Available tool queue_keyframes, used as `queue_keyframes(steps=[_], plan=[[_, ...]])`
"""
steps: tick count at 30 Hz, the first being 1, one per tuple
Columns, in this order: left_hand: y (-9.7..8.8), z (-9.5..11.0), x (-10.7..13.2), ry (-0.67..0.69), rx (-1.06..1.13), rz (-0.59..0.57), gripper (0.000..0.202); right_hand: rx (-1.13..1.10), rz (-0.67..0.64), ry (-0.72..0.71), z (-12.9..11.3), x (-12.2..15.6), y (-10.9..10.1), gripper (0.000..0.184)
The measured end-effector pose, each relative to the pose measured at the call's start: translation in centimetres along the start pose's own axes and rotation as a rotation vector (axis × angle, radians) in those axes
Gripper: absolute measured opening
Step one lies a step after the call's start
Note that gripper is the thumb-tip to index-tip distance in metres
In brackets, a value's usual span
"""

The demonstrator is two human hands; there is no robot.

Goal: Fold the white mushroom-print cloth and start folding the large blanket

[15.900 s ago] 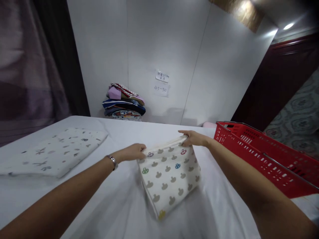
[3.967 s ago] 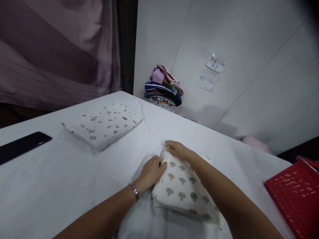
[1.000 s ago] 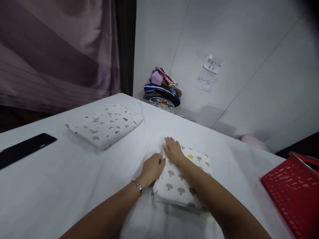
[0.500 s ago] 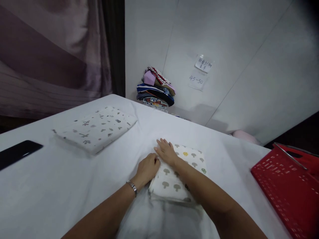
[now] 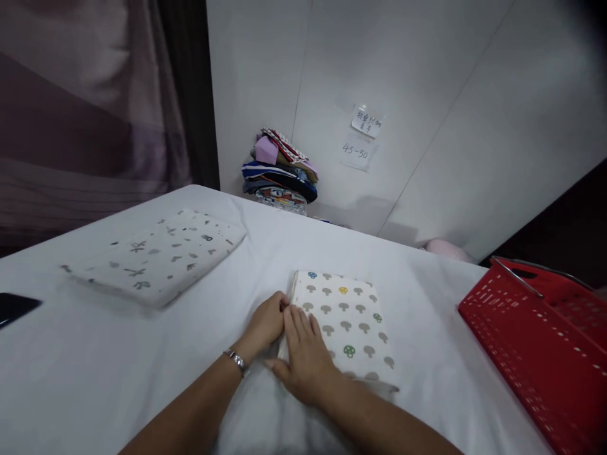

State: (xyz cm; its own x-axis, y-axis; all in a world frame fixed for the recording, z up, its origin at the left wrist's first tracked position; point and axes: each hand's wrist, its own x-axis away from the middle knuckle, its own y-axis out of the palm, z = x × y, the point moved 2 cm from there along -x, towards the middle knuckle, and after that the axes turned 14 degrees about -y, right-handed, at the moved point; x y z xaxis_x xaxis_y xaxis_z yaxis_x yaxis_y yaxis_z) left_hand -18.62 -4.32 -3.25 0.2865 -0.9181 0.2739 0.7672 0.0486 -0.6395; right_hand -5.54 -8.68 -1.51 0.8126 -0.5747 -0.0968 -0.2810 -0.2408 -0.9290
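1. At the far left, a mauve curtain point(image 5: 85, 107) is hung beyond the white table point(image 5: 118, 354); a flat black object point(image 5: 18, 308) is only partly seen on the tabletop.
2. Beside it, a folded leaf-print cloth point(image 5: 165, 259) is laid flat, well apart from both hands.
3. A metal band point(image 5: 236, 360) is worn on the wrist of the left hand point(image 5: 263, 322). Its fingers are curled in at the left edge of the mushroom-print cloth point(image 5: 351, 316); whether fabric is pinched there cannot be told.
4. Farther back, a pile of folded fabrics point(image 5: 279, 170) is stacked against the pale wall point(image 5: 412, 95).
5. The right hand point(image 5: 306, 360) is rested palm down on the cloth's left side, its fingers stretched out and the thumb held apart, just beside the left hand.
6. The mushroom-print cloth itself is placed, folded, on the table between the leaf-print cloth and the basket.
7. Two handwritten papers point(image 5: 358, 151) are fixed to the wall.
8. At the right, a red perforated basket point(image 5: 535, 341) is seen, tilted in view.
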Motion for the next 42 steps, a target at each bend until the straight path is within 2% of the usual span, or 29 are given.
queue_keyframes(steps=[4,8,14,16,18,20,23,25,27,29,32,38,42], plan=[[-0.2,-0.5,-0.9,0.007,0.075,-0.068,0.007,0.066,0.062,-0.006,-0.3,-0.4,1.3,0.090],[0.0,-1.0,-2.0,-0.038,0.149,-0.091,0.013,0.097,0.061,-0.050,-1.1,0.4,1.5,0.079],[-0.1,-0.5,-1.8,-0.046,0.050,-0.032,0.016,0.105,0.027,-0.301,-3.3,2.3,0.7,0.059],[-0.2,-0.1,-1.3,-0.036,-0.004,0.014,0.019,0.047,-0.006,-0.449,-3.7,2.8,0.0,0.052],[-0.2,0.3,-0.9,-0.025,-0.049,0.052,0.024,-0.018,0.014,-0.504,-3.3,3.6,-1.3,0.043],[-0.1,0.5,-0.5,-0.012,-0.105,0.076,0.029,-0.056,0.123,-0.376,-1.6,4.9,-2.9,0.037],[0.2,0.7,-0.2,0.006,-0.181,0.086,0.034,-0.055,0.366,-0.017,3.3,7.7,-5.2,0.040],[0.3,0.7,0.0,0.007,-0.199,0.087,0.037,-0.061,0.492,0.263,7.3,9.9,-5.8,0.045],[0.3,0.8,0.1,0.002,-0.198,0.084,0.041,-0.169,0.521,0.541,10.8,11.8,-5.7,0.056],[0.1,0.9,0.2,-0.006,-0.191,0.073,0.045,-0.376,0.553,0.713,12.9,13.0,-5.3,0.067],[-0.4,1.2,0.3,-0.019,-0.182,0.054,0.048,-0.634,0.634,0.785,13.7,13.5,-5.1,0.080],[-0.7,1.4,1.1,-0.074,-0.092,-0.044,0.057,-1.087,0.719,0.774,13.2,13.7,-5.3,0.097],[0.5,1.4,0.9,-0.043,-0.018,-0.090,0.059,-1.158,0.812,0.751,12.5,15.4,-5.3,0.099]])
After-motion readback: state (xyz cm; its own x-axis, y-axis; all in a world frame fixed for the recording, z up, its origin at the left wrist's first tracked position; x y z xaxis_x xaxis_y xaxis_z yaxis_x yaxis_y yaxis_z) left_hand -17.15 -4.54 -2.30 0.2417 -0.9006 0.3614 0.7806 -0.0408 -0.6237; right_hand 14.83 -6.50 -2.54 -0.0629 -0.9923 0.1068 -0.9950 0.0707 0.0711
